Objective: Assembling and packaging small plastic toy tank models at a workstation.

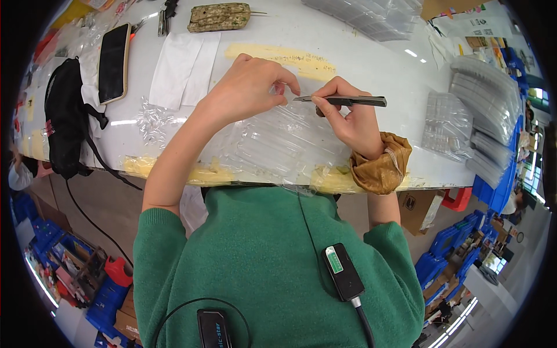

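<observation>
My right hand (351, 119) grips a slim snap-off utility knife (368, 101), its blade pointing left. Close to the blade tip is my left hand (249, 87), its thumb and forefinger curled toward each other; whatever they pinch, if anything, is too small or clear to make out. Something small and brown shows under the right fingers, but its kind is unclear. Below both hands, a clear plastic blister tray (270, 145) lies on the white table (394, 64). Small clear plastic scraps (154, 124) are scattered left of it, beside my left forearm.
White paper sheets (183, 69), a phone (114, 64) and a black pouch (64, 116) lie to the left. A camouflage model tank (219, 17) sits at the back. Clear trays (484, 87) are stacked at right, beside a blue bin (499, 188). Yellow tape (214, 173) lines the front edge.
</observation>
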The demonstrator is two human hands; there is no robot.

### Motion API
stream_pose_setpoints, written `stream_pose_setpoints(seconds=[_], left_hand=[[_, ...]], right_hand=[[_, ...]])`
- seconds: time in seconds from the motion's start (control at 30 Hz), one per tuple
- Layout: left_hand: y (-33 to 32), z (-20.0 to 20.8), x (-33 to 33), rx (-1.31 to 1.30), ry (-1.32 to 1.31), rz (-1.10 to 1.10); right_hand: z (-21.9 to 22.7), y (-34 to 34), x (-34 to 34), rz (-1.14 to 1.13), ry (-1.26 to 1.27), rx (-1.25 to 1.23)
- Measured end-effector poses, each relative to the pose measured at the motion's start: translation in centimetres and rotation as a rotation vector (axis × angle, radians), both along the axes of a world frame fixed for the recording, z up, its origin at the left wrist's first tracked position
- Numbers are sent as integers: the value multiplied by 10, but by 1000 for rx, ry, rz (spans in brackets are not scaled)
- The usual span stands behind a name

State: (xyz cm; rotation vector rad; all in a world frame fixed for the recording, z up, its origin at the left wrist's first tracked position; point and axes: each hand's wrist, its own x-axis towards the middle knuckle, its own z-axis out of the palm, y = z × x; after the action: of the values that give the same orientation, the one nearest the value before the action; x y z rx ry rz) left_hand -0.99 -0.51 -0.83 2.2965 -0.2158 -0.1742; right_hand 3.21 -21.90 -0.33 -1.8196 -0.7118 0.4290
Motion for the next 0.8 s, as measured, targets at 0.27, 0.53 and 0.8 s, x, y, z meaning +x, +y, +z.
stream_pose_setpoints(seconds=[0.27, 0.53, 0.8], left_hand=[[0, -5, 0, 4, -38, -14], [-1, -2, 1, -8, -17, -6], [-1, -4, 1, 3, -46, -25]], right_hand=[[-3, 1, 0, -5, -63, -16], [-1, 1, 1, 45, -177, -46], [-3, 1, 0, 45, -223, -46]])
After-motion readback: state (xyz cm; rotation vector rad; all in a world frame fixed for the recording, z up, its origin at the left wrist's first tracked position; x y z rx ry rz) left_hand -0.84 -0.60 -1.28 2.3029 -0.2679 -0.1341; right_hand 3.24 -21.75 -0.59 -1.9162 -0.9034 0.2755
